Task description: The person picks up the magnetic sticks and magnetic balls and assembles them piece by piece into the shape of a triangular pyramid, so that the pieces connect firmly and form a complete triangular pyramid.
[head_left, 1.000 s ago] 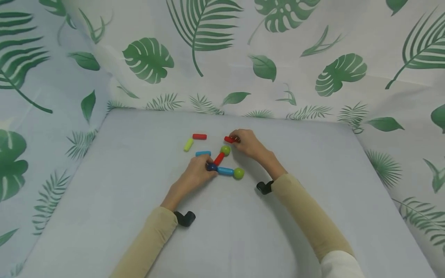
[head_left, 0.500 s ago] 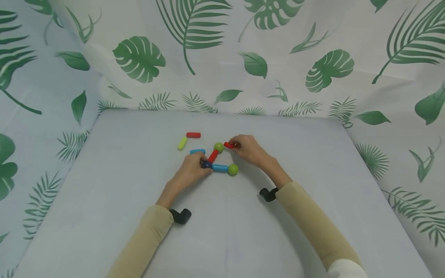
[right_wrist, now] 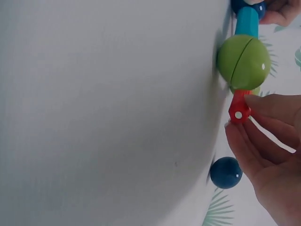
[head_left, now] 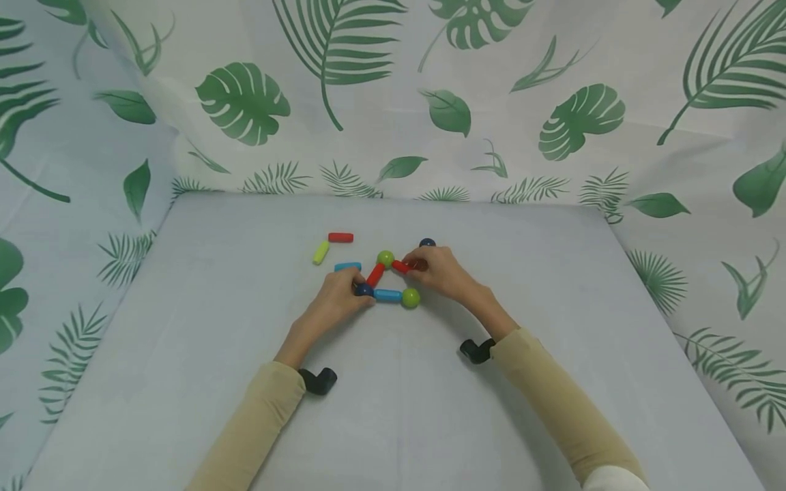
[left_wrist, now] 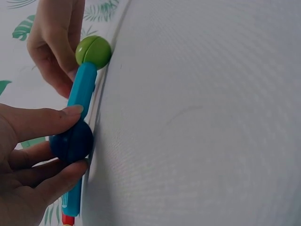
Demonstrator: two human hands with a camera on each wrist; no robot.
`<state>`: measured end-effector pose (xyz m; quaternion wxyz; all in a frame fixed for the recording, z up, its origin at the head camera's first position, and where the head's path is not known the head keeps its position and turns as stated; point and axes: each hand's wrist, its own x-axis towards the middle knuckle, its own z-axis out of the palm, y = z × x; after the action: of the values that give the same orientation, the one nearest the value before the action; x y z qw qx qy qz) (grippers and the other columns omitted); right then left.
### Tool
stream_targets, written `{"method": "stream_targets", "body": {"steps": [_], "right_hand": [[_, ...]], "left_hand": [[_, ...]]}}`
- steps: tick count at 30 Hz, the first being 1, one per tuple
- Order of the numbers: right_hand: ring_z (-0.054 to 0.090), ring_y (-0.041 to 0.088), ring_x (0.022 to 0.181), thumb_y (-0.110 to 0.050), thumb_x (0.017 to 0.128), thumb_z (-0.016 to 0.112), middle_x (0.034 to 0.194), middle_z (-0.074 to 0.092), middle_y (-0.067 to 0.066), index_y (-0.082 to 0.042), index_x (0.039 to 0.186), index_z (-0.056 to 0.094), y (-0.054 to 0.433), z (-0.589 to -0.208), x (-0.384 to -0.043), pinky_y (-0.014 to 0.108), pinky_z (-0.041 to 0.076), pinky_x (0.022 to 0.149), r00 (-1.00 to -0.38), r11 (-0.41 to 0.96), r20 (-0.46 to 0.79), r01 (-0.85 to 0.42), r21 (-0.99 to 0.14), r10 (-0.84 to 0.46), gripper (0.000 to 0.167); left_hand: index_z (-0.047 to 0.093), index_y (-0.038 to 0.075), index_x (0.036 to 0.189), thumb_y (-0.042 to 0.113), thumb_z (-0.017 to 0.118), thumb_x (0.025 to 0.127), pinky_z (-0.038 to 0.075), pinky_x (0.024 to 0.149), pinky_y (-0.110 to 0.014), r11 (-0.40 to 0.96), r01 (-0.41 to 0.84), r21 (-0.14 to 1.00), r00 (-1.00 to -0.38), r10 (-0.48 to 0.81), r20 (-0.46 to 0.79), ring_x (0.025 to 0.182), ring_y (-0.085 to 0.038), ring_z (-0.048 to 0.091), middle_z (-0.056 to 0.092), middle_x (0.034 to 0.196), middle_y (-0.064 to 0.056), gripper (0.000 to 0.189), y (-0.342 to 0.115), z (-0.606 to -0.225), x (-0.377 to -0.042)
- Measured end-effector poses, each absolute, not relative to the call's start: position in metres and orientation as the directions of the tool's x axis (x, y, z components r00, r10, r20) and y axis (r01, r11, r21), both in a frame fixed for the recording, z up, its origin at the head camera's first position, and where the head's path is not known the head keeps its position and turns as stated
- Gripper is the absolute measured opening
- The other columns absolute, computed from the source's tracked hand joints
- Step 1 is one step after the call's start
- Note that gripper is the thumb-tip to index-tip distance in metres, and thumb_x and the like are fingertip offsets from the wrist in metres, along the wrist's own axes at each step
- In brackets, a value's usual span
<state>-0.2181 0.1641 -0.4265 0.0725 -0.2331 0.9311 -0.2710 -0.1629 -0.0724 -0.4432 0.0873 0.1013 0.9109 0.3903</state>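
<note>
My left hand (head_left: pixel 334 300) grips a dark blue ball (left_wrist: pixel 73 141) between thumb and fingers. From that ball a red rod (head_left: pixel 375 275) runs to a far green ball (head_left: pixel 385 258), and a light blue rod (head_left: pixel 387 295) to a near green ball (head_left: pixel 411 298). Another short red rod (right_wrist: pixel 239 106) is pinched in my right hand (head_left: pixel 442 273). Its left end is right at the far green ball in the head view, and its other end, with a pale round tip, faces the right wrist camera.
Behind my right hand lies another dark blue ball (head_left: pixel 427 242). Loose rods lie to the left: a red one (head_left: pixel 340 237), a yellow-green one (head_left: pixel 321 253) and a light blue one (head_left: pixel 348 266) close by my left hand. Leaf-print cloth (head_left: pixel 368 150) stands round the white tabletop (head_left: pixel 393 409).
My right hand has come down and toward the far green ball, bringing the red rod's end up to it. The dark blue ball behind that hand now shows. My left hand keeps its grip.
</note>
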Motion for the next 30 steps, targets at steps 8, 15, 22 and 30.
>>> {"method": "stream_targets", "body": {"steps": [8, 15, 22, 30], "right_hand": [[0.067, 0.025, 0.099, -0.015, 0.097, 0.068, 0.112, 0.073, 0.014, -0.003, 0.126, 0.07, 0.161, -0.425, -0.214, 0.036, 0.059, 0.086, -0.899, 0.721, -0.14, -0.232, -0.653, -0.415, 0.031], [0.068, 0.024, 0.098, -0.02, 0.098, 0.067, 0.112, 0.073, 0.014, -0.004, 0.126, 0.07, 0.158, -0.427, -0.214, 0.033, 0.059, 0.086, -0.901, 0.685, -0.22, -0.109, -0.72, -0.374, 0.033], [0.065, 0.026, 0.102, -0.021, 0.096, 0.069, 0.112, 0.073, 0.014, -0.003, 0.126, 0.07, 0.158, -0.426, -0.209, 0.032, 0.057, 0.084, -0.905, 0.698, -0.226, -0.099, -0.71, -0.359, 0.034], [0.066, 0.025, 0.1, -0.021, 0.095, 0.069, 0.109, 0.073, 0.013, -0.003, 0.125, 0.071, 0.162, -0.429, -0.206, 0.029, 0.054, 0.081, -0.909, 0.691, -0.201, -0.119, -0.713, -0.364, 0.035]], "left_hand": [[0.067, -0.002, 0.114, 0.015, 0.083, 0.088, 0.055, 0.081, -0.033, 0.673, 0.108, 0.732, -0.965, 0.249, -0.087, 0.091, -0.021, 0.059, 0.066, 0.101, -0.011, 0.034, -0.072, -0.444, -0.163], [0.067, -0.001, 0.113, 0.014, 0.083, 0.087, 0.054, 0.08, -0.032, 0.666, 0.095, 0.74, -0.966, 0.24, -0.092, 0.09, -0.021, 0.058, 0.066, 0.098, -0.01, 0.034, -0.071, -0.444, -0.162], [0.067, -0.003, 0.114, 0.014, 0.083, 0.088, 0.058, 0.087, -0.037, 0.67, 0.09, 0.737, -0.967, 0.236, -0.095, 0.096, -0.023, 0.062, 0.07, 0.106, -0.013, 0.035, -0.069, -0.444, -0.163], [0.067, -0.006, 0.113, 0.013, 0.084, 0.087, 0.058, 0.093, -0.04, 0.677, 0.12, 0.726, -0.97, 0.236, -0.06, 0.103, -0.026, 0.065, 0.071, 0.11, -0.017, 0.036, -0.069, -0.444, -0.163]]}}
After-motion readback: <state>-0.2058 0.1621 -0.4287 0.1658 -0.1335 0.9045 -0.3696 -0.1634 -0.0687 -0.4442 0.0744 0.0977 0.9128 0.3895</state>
